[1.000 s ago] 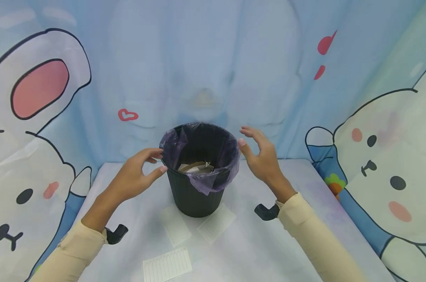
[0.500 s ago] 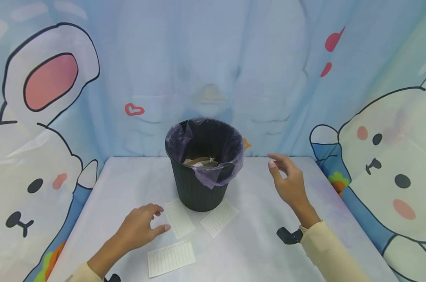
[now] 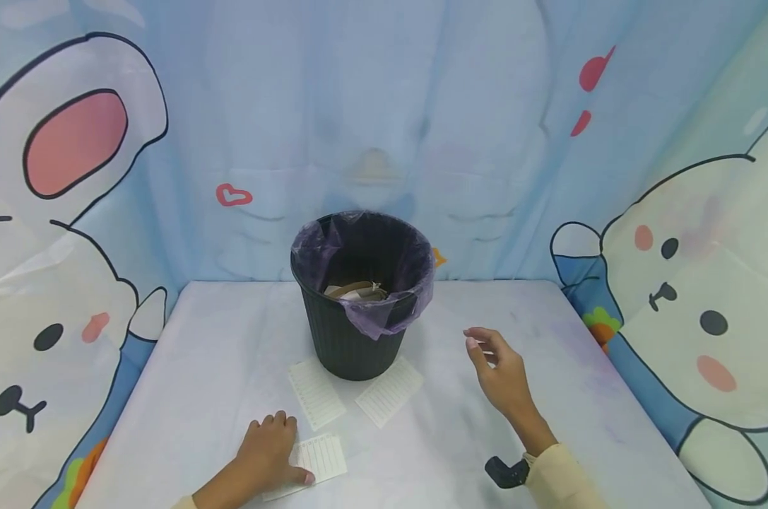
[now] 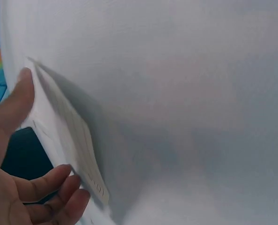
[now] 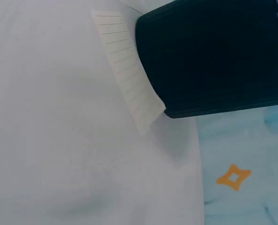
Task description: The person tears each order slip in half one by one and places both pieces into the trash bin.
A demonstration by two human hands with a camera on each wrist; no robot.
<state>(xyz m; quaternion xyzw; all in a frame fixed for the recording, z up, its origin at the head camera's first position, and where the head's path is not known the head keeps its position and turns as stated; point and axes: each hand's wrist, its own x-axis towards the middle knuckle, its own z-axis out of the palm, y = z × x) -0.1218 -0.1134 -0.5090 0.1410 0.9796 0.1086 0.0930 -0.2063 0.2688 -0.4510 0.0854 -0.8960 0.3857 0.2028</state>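
In the head view my left hand lies over a lined paper sheet at the front of the table. The left wrist view shows this lined paper sheet held edge to edge between thumb and fingertips, bowed and partly off the surface. My right hand hovers right of the black trash bin, holding nothing, its fingers loosely bent. Two other lined sheets, a left one and a right one, lie at the foot of the bin, partly beside or under its base.
A purple plastic liner folds over the bin's rim. Inside the bin lie brown and white scraps. The table has a pale cloth, and a blue printed curtain hangs behind it.
Both hands have left the sides of the bin. My left hand has come down to the front sheet and taken hold of it; my right hand has moved right and lower.
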